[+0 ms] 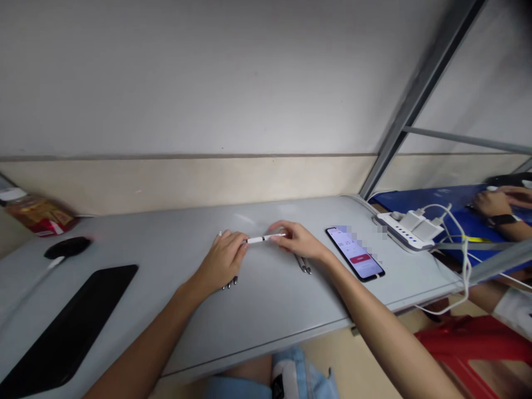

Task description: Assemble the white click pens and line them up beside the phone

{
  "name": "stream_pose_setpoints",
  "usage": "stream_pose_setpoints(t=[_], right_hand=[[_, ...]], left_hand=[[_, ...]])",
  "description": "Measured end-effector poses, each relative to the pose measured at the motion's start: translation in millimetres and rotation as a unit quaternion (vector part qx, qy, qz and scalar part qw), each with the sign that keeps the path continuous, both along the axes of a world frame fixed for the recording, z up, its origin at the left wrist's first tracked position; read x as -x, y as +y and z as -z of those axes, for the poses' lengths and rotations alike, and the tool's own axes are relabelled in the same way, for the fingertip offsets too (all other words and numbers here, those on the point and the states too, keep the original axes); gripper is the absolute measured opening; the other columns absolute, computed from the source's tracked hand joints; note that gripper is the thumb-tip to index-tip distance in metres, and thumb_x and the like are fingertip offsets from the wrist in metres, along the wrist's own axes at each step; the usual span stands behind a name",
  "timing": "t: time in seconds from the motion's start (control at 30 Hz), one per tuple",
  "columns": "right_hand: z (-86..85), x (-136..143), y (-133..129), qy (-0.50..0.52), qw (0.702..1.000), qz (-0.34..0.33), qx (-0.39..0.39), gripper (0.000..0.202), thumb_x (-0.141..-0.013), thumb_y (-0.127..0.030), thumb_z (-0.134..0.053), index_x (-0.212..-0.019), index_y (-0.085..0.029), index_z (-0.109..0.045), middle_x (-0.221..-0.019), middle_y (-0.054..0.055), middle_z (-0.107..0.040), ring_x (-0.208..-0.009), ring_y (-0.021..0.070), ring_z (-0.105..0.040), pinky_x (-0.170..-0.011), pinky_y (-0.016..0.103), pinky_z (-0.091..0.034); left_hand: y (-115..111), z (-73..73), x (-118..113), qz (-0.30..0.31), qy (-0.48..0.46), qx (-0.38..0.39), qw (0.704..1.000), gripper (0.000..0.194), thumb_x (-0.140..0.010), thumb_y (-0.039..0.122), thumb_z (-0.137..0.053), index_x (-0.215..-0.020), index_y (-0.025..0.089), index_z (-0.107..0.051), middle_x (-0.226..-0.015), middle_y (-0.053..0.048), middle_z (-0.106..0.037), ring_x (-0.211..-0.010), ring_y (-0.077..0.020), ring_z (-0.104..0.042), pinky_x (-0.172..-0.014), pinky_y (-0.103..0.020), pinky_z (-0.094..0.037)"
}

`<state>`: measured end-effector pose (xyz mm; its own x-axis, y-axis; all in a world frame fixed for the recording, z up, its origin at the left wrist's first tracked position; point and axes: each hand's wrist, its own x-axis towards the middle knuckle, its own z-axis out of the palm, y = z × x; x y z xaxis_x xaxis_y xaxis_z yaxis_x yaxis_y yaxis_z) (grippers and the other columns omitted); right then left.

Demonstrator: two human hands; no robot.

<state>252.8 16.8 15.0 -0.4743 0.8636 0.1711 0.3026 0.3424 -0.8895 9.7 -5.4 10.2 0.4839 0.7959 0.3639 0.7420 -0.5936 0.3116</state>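
A slim white pen with dark bands [255, 240] is held level over the grey desk [266, 310]. The fingers of my left hand [224, 257] close round its left end. My right hand [296, 239] pinches the right end between thumb and fingers. Beneath my left hand, several silver pen tips [230, 284] stick out, their bodies hidden by the hand. More silver-tipped pens [305, 267] lie just under my right hand, partly covered by it.
A lit phone [356, 254] and a white power strip [405, 231] lie to the right. At left are a black mat [68, 330], a black round object [67, 247] and a jar [39, 213]. Another person's hands [494, 204] are beyond the metal frame, above a red stool [477, 338].
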Motion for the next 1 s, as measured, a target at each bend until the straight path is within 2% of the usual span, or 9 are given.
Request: stream_pose_setpoints(t=[0.07,0.2,0.37,0.43,0.5,0.57,0.7,0.83,1.0], right_hand=[[0.5,0,0,0.012,1.000,-0.006,-0.017,0.035,-0.081,-0.045,-0.067,-0.104,-0.019,-0.060,-0.065,-0.004,-0.052,-0.056,0.0100,-0.045,-0.054,0.023,-0.036],[2.2,0,0,-0.014,1.000,-0.015,0.019,0.040,-0.093,-0.051,-0.046,-0.083,-0.016,-0.062,-0.057,-0.002,-0.051,-0.050,0.0102,-0.043,-0.053,0.024,-0.036],[-1.1,2,-2,0.017,0.998,-0.004,-0.058,0.034,-0.080,-0.040,-0.069,-0.106,-0.020,-0.062,-0.072,-0.003,-0.055,-0.061,0.0105,-0.048,-0.059,0.023,-0.038],[-2.0,3,-3,-0.008,0.999,-0.008,-0.050,0.025,-0.087,-0.042,-0.061,-0.095,-0.018,-0.064,-0.066,-0.003,-0.053,-0.058,0.0105,-0.046,-0.057,0.023,-0.037],[-1.6,3,-3,-0.041,0.998,-0.001,-0.041,0.037,-0.094,-0.046,-0.046,-0.081,-0.016,-0.064,-0.057,-0.002,-0.050,-0.052,0.0105,-0.043,-0.055,0.024,-0.035],[-0.8,4,-3,-0.056,0.997,0.014,-0.059,0.042,-0.095,-0.049,-0.043,-0.082,-0.016,-0.066,-0.055,-0.003,-0.049,-0.051,0.0107,-0.042,-0.055,0.025,-0.035],[-2.3,4,-5,-0.045,0.990,0.010,-0.130,0.032,-0.085,-0.042,-0.065,-0.109,-0.021,-0.065,-0.076,0.000,-0.062,-0.063,0.0123,-0.051,-0.063,0.024,-0.039],[-4.2,7,-8,-0.069,0.984,-0.002,-0.162,0.024,-0.092,-0.037,-0.055,-0.100,-0.020,-0.070,-0.083,0.003,-0.067,-0.068,0.0127,-0.052,-0.067,0.025,-0.038],[-2.4,12,-8,-0.057,0.997,-0.007,-0.057,0.032,-0.093,-0.042,-0.051,-0.092,-0.016,-0.071,-0.060,-0.002,-0.051,-0.055,0.0100,-0.039,-0.055,0.023,-0.030]], left_hand=[[0,0.5,0,-0.002,-0.001,0.000,1.000,0.025,-0.098,0.031,-0.033,-0.099,0.020,-0.056,-0.087,-0.003,-0.061,-0.086,-0.0206,-0.048,-0.083,-0.037,-0.038],[1,2.7,1,0.003,0.000,0.001,1.000,0.025,-0.098,0.030,-0.034,-0.098,0.020,-0.056,-0.086,-0.003,-0.061,-0.083,-0.0203,-0.048,-0.082,-0.036,-0.037],[1,3.6,1,0.004,0.003,-0.003,1.000,0.026,-0.099,0.031,-0.032,-0.099,0.020,-0.055,-0.087,-0.003,-0.060,-0.085,-0.0202,-0.048,-0.083,-0.037,-0.038],[1,2.7,1,0.008,0.007,0.000,1.000,0.027,-0.099,0.031,-0.031,-0.098,0.021,-0.055,-0.087,-0.003,-0.060,-0.084,-0.0201,-0.047,-0.082,-0.036,-0.038],[1,2.0,0,0.011,0.009,0.003,1.000,0.028,-0.099,0.032,-0.031,-0.097,0.021,-0.056,-0.087,-0.003,-0.060,-0.085,-0.0202,-0.048,-0.082,-0.036,-0.038],[1,2.2,0,0.008,0.008,0.002,1.000,0.028,-0.099,0.032,-0.031,-0.096,0.020,-0.056,-0.086,-0.004,-0.060,-0.085,-0.0205,-0.048,-0.081,-0.036,-0.038],[3,5.4,2,0.004,0.002,0.006,1.000,0.029,-0.099,0.033,-0.031,-0.096,0.020,-0.057,-0.084,-0.004,-0.058,-0.084,-0.0205,-0.049,-0.078,-0.035,-0.038],[4,8.4,4,0.002,0.015,0.009,1.000,0.030,-0.099,0.032,-0.030,-0.091,0.021,-0.056,-0.078,-0.002,-0.055,-0.077,-0.0194,-0.049,-0.074,-0.034,-0.037],[0,4.4,3,-0.028,0.076,-0.062,0.995,0.026,-0.096,0.019,-0.032,-0.082,0.021,-0.055,-0.076,-0.004,-0.059,-0.077,-0.0213,-0.048,-0.070,-0.035,-0.032]])
